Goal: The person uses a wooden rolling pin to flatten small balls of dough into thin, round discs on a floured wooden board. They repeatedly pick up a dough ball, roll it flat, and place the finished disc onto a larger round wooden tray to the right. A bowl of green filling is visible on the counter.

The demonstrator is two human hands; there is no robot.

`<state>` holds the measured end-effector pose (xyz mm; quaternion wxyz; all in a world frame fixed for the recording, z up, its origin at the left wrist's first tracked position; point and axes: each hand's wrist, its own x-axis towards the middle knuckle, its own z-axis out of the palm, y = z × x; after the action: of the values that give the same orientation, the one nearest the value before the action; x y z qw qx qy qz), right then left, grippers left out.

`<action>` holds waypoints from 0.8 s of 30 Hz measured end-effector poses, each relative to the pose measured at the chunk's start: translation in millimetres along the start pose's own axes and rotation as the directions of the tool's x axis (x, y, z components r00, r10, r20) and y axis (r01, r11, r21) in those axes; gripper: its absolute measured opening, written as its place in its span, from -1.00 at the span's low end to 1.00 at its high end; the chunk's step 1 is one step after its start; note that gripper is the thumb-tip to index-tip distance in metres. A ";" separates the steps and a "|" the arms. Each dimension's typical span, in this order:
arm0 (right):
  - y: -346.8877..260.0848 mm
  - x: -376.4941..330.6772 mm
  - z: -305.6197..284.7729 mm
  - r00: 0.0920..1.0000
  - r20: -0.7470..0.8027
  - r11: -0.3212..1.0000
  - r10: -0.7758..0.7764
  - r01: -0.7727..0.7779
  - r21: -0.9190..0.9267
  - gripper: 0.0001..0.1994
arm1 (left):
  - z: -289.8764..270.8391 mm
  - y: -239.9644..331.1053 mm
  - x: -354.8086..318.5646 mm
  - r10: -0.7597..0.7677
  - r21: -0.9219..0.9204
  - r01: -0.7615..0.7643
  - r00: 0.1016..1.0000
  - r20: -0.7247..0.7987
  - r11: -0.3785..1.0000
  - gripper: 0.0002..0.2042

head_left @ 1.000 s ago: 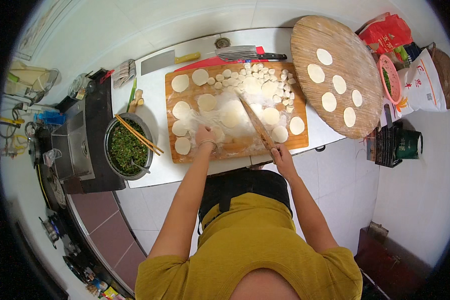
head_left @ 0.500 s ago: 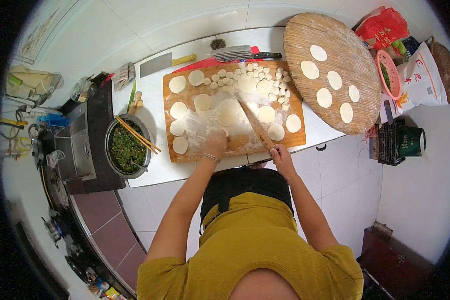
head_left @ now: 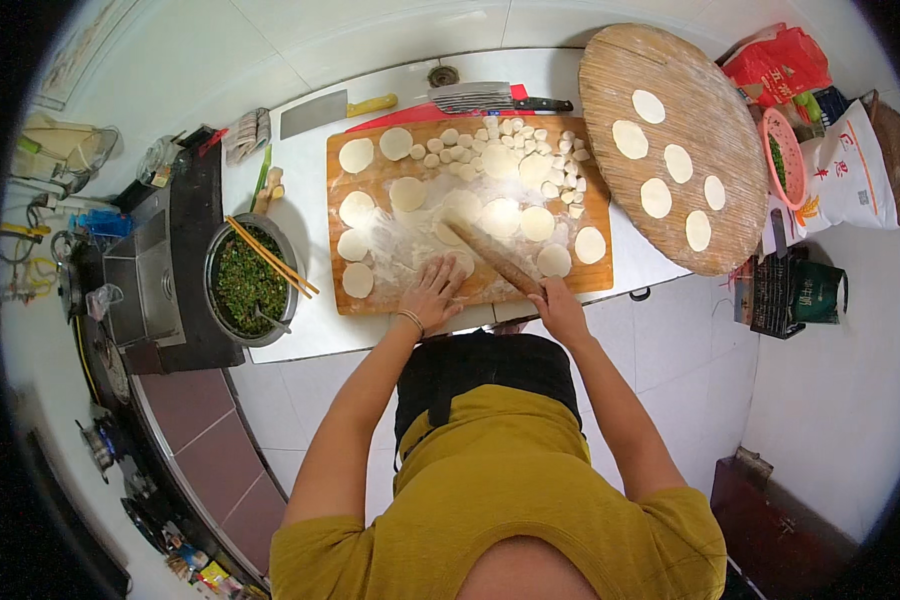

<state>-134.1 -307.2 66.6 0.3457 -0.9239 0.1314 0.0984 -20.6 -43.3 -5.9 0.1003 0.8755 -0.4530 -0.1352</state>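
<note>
By the rectangular wooden board's [head_left: 598, 279] near edge, the spread left hand [head_left: 433, 293] touches 1 round white dough disc [head_left: 463, 262]; the right hand [head_left: 560, 311] grips a brown wooden rolling pin [head_left: 494, 256].

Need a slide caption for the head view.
Right hand grips a rolling pin across a floured board, left hand palm-down nearby, among dough rounds.

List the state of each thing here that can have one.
Left hand, open, palm down over the board
Right hand, closed on the rolling pin
Rolling pin, held slantwise over the board
Board, floured
Discs, flat
Dough pieces, clustered
Bowl, filled with chopped greens
Chopsticks, lying across the bowl
Round board, bearing six discs
Knives, lying flat
</note>
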 end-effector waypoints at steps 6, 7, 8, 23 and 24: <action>-1.1 37.6 43.2 0.949 0.117 0.916 -0.293 0.313 -0.250 -0.57 | -3.8 -11.1 -33.7 -0.289 -0.146 0.262 0.932 -0.217 0.954 -0.28; -0.8 46.4 54.1 0.924 0.113 0.891 -0.365 0.382 -0.245 -0.53 | -0.6 -18.2 -35.1 -0.292 -0.129 0.274 0.943 -0.157 0.953 -0.29; -10.5 57.3 59.0 0.947 0.124 0.896 -0.296 0.320 -0.307 -0.50 | 0.6 -25.8 -34.8 -0.299 -0.109 0.288 0.949 -0.099 0.951 -0.30; -43.5 101.3 62.9 0.953 -0.252 0.877 -0.167 0.027 -0.480 -0.33 | -26.9 -41.5 3.7 -0.392 -0.103 0.379 0.901 -0.188 0.920 -0.25; -45.1 109.0 59.3 0.940 -0.297 0.884 -0.170 0.013 -0.467 -0.34 | -27.2 -45.0 17.7 -0.416 -0.119 0.399 0.885 -0.210 0.909 -0.24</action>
<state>-22.4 -254.1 20.5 0.0955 -0.9876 0.1160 -0.0457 32.6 -30.7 3.7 0.1535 0.9564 -0.2391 -0.0670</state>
